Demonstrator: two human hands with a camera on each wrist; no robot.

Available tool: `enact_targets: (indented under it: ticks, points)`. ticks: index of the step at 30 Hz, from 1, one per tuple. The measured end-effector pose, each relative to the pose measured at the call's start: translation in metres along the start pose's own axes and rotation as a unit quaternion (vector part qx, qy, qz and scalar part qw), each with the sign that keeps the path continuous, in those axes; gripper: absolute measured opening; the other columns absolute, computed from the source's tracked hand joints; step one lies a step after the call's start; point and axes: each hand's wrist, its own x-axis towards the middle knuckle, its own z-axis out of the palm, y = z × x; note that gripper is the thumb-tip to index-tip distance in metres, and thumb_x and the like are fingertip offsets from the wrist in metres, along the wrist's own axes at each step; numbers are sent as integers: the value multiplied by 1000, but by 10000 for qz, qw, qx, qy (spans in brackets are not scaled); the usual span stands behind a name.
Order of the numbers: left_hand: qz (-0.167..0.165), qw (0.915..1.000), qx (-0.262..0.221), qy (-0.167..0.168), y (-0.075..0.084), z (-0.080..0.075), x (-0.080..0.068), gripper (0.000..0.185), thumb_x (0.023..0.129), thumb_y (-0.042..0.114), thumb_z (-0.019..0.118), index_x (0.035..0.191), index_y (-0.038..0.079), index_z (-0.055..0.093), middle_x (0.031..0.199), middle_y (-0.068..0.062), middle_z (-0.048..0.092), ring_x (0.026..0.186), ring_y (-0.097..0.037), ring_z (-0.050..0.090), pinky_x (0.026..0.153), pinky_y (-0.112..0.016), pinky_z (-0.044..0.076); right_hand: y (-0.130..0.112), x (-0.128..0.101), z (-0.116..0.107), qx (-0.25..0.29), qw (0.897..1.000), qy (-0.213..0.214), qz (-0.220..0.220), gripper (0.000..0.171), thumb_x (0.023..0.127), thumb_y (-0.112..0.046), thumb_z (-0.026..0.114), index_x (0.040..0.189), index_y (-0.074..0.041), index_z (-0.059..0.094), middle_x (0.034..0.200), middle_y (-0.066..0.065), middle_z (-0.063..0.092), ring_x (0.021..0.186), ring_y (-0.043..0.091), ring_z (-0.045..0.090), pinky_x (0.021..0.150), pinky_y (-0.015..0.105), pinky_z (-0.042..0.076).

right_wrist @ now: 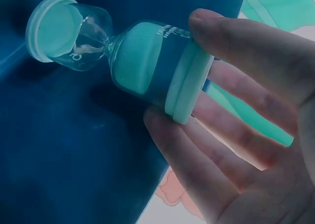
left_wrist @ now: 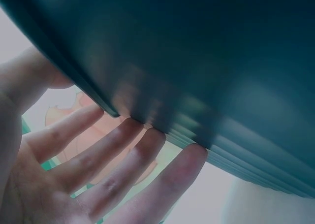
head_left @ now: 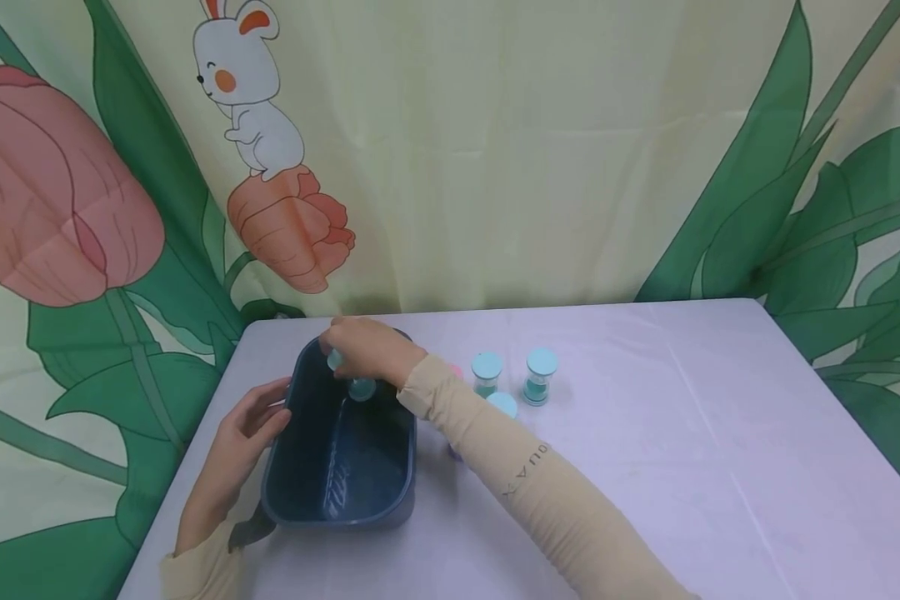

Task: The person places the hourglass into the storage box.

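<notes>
My right hand (head_left: 363, 350) holds a sand timer (right_wrist: 123, 61) over the far end of the dark bin (head_left: 337, 450); my fingers (right_wrist: 236, 42) and thumb pinch its cap, and it is tilted. My left hand (head_left: 243, 433) lies on the bin's left wall, its fingers (left_wrist: 123, 160) nearly straight and spread. Two timers (head_left: 513, 375) stand on the counter (head_left: 682, 433), right of the bin.

Both arms wear close-fitting beige sleeves reaching the wrists. The right sleeve (head_left: 540, 492) carries small dark lettering along the forearm. The left sleeve (head_left: 198, 571) is plain. Both hands are bare.
</notes>
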Motion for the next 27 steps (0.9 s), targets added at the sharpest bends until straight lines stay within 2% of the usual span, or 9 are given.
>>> enact_targets:
  ticks: [7, 15, 21, 27]
  points:
    - [-39, 10000, -29, -1, 0, -1, 0, 49, 103, 28, 54, 149, 17, 41, 143, -5, 50, 117, 7, 51, 87, -19, 48, -2, 3, 3, 69, 9998, -168, 41, 32, 87, -23, 78, 115, -12, 70, 113, 2, 67, 104, 15, 62, 92, 25, 49]
    - [-31, 10000, -88, 6, 1, 1, 0, 49, 103, 28, 55, 149, 17, 43, 142, -4, 51, 116, 6, 53, 87, -18, 49, -1, 7, 14, 395, 9982, -378, 246, 34, 86, -21, 79, 118, -12, 70, 116, 1, 67, 102, 14, 62, 91, 24, 50]
    - [-48, 10000, -67, 12, 2, 1, 1, 49, 103, 29, 55, 149, 19, 43, 143, -7, 51, 118, 5, 52, 88, -20, 48, -1, 8, 22, 365, 9975, -506, 325, 39, 86, -22, 79, 122, -13, 68, 120, 2, 65, 107, 15, 62, 96, 25, 49]
    - [-25, 10000, -81, 13, 2, 1, 1, 48, 103, 28, 55, 149, 17, 43, 143, -7, 51, 118, 5, 52, 87, -20, 49, -1, 10, 23, 299, 9976, -523, 329, 39, 86, -23, 79, 122, -13, 68, 119, 2, 65, 106, 14, 62, 96, 24, 49]
